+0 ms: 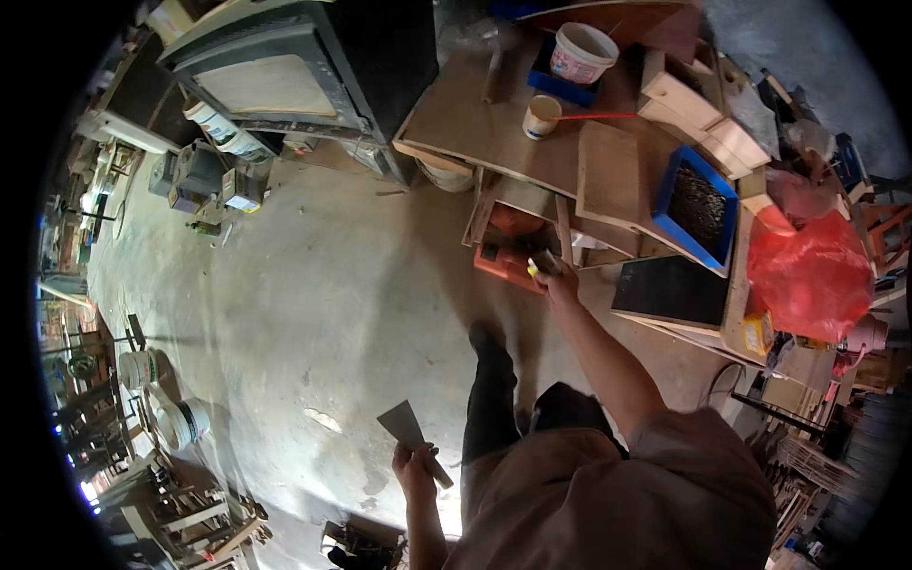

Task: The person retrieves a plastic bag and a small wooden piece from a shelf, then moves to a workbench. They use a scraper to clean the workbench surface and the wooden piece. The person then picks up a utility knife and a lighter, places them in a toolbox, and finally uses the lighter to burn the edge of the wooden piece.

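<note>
In my left hand (415, 467), low over the concrete floor, is a putty knife (402, 424). Its wide metal blade points away from me and the handle sticks out below my fingers. My right arm reaches forward to the workbench. The fingers of my right hand (560, 283) are closed round a small brownish block-like object (544, 264) with a yellow patch; its kind is unclear. That hand is just beside an orange-red box-like thing (503, 264) under an open wooden compartment (518, 211) of the bench.
A tub (583, 53), a cup (541, 117) and a blue tray (696, 206) of dark bits stand on the wooden bench (465, 109). A red plastic bag (807, 271) lies at its right. A dark cabinet (275, 76) stands far left; buckets (180, 424) and wood scraps line the left side.
</note>
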The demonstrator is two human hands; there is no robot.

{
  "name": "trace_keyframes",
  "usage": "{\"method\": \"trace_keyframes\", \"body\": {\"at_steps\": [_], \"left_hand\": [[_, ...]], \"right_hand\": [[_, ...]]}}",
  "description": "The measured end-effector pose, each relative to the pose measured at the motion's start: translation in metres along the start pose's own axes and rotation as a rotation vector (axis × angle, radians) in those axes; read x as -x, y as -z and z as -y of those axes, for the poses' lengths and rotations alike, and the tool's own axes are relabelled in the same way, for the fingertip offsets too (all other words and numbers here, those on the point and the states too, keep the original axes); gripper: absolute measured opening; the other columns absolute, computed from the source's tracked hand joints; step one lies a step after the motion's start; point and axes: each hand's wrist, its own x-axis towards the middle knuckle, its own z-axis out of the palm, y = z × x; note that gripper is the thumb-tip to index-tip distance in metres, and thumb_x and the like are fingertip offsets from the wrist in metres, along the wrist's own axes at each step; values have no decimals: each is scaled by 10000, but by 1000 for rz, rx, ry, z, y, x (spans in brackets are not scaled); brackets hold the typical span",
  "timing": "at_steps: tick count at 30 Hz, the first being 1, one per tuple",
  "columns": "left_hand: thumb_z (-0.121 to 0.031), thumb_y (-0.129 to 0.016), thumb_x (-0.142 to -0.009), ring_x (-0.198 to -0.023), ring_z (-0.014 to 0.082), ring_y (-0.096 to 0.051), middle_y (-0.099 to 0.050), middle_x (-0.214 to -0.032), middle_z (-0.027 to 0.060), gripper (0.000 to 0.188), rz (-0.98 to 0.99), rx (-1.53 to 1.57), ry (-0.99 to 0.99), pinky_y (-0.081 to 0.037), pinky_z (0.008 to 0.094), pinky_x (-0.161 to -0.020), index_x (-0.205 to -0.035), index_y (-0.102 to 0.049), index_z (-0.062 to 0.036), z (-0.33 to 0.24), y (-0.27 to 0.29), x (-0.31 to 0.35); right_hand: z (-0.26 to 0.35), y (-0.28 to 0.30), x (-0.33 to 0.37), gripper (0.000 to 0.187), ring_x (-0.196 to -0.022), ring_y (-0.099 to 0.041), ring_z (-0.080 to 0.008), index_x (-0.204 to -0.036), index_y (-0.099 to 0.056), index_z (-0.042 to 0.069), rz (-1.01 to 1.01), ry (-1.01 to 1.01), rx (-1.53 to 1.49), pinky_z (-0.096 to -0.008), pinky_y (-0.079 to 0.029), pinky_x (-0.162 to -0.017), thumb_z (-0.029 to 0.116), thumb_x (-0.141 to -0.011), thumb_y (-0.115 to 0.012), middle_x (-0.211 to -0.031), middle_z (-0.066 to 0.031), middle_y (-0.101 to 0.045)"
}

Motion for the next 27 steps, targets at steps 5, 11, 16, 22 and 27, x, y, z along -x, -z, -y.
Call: {"method": "trace_keyframes", "body": {"at_steps": [5,11,16,22,27], "left_hand": [[12,-603,-780,-714,162,-604,-604,-799,71,111,-162,-54,114,-518,289,-695,-888,-581,1,1,-4,-15],[-52,-605,-846,-701,117,-501,-582,-827,32,75,-40,-189,34,-417,295,-672,-911,-596,-17,-14,-51,-57],[-98,-610,-876,-729,113,-572,-639,-787,22,108,78,-233,-52,-436,282,-657,-840,-666,-12,-21,-163,-60],[-82,-612,-923,-741,118,-588,-643,-838,44,110,368,-149,-57,-503,279,-663,-910,-660,16,-40,-307,-19],[-135,-605,-947,-852,131,-647,-698,-960,63,207,627,-211,-44,-523,279,-726,-1063,-688,14,-21,-376,26]], "right_hand": [[3,-93,-116,578,-782,-626,-162,-1277,-508,100,-117,-44,-240,-267,-513,-581,-88,-759,-682,-1006,-60,-615],[-12,-68,-200,345,-779,-617,-152,-1117,-563,65,-171,230,204,-313,-524,-630,54,-808,-716,-905,-24,-624],[-8,-53,0,213,-907,-621,-174,-1108,-571,67,748,-394,233,-337,-524,-747,238,-981,-565,-993,-36,-598],[125,16,160,228,-723,-579,-122,-1168,-559,23,869,-141,284,-299,-493,-659,114,-961,-588,-817,-35,-586],[225,88,157,205,-567,-504,-76,-909,-581,49,449,-158,274,-260,-400,-491,247,-964,-591,-660,7,-532]]}}
